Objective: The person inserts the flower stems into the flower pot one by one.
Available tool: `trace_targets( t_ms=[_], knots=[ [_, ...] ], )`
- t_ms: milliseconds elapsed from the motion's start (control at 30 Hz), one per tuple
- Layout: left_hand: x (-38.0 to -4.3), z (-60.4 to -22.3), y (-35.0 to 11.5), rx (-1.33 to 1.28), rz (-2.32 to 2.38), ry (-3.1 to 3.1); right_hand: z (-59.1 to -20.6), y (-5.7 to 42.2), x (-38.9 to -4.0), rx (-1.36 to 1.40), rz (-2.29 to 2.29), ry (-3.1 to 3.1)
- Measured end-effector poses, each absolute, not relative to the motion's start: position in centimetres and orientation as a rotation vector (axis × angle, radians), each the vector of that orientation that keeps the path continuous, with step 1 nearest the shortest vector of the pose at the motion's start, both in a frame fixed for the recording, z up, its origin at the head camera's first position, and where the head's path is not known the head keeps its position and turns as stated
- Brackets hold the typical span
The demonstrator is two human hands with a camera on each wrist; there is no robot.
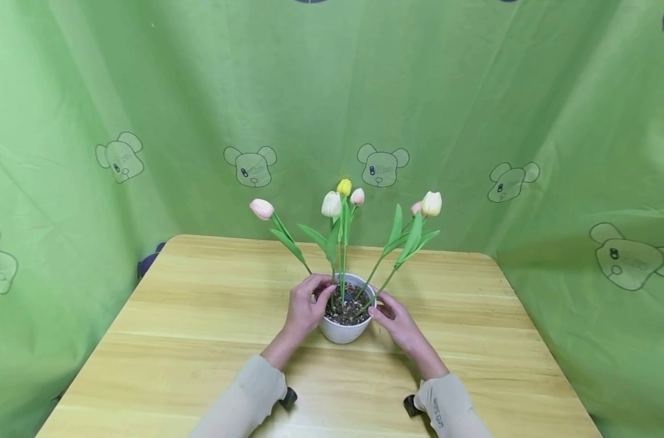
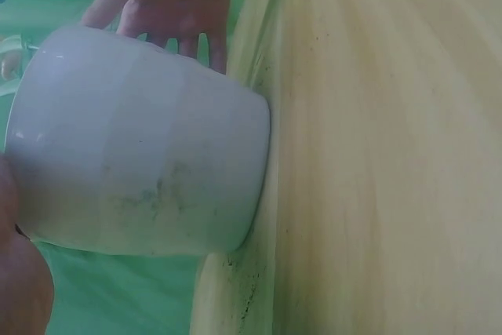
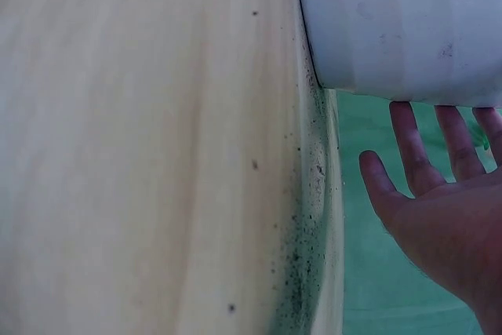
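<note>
A white flower pot (image 1: 344,333) filled with dark, speckled soil (image 1: 347,313) stands upright on the wooden table. My left hand (image 1: 305,307) holds its left rim, thumb over the edge beside the stems. On the opposite side my right hand (image 1: 398,325) holds the pot, thumb at the rim and fingers spread along the outer wall, as the right wrist view shows. Out of the soil rise several tulips: a pink tulip (image 1: 262,209) leaning left, a white tulip (image 1: 331,204) and a yellow tulip (image 1: 344,187) in the middle, and a cream tulip (image 1: 431,204) leaning right.
The light wooden table (image 1: 200,340) extends around the pot. Dark specks (image 3: 296,272) lie on its surface near the pot. A green curtain (image 1: 310,91) printed with bear heads hangs behind the table and along both sides.
</note>
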State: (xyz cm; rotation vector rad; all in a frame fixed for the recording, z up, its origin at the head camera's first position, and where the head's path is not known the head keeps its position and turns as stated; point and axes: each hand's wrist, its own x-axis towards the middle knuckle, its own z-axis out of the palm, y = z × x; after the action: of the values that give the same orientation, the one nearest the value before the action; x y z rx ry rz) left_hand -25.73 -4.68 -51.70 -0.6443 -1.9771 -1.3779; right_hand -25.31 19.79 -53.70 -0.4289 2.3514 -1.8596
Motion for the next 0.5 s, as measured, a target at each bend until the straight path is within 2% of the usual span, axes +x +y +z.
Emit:
trace_targets(
  t_ms=[500],
  knots=[
    [-25.33,-51.61,-4.79,-0.635,-1.408,-2.002,-53.56,19.8,-25.15,-0.424,-1.8,2.432]
  ],
)
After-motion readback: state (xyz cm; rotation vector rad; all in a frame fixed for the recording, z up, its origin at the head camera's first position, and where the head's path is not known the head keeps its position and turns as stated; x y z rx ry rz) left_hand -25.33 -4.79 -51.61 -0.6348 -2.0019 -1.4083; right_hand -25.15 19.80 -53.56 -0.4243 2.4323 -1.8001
